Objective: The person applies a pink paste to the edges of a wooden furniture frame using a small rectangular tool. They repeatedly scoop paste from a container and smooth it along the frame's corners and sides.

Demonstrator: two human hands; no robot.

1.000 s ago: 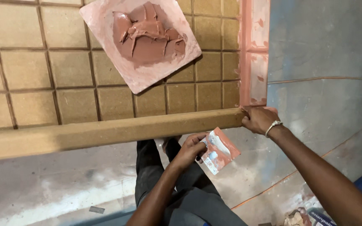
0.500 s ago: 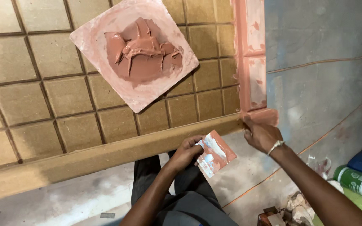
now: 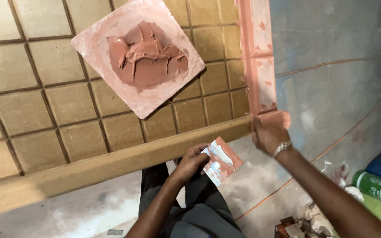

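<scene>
The left hand (image 3: 190, 161) grips a small flat card (image 3: 222, 161) smeared with reddish paste, pinching it at its near edge, just below the long step edge (image 3: 111, 165). The card looks thin, light and a little springy, likely slick where wet, so the clean edge is the place to hold. The right hand (image 3: 267, 134) presses fingers on the pink-coated corner (image 3: 273, 118) of that edge; whether it grips anything I cannot tell. Above the edge, a square tile (image 3: 93, 48) carries a mound of paste (image 3: 146, 57).

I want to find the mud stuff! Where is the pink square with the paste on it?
In the head view, the square board with reddish paste lies upper middle on the grooved tan panel.
</scene>
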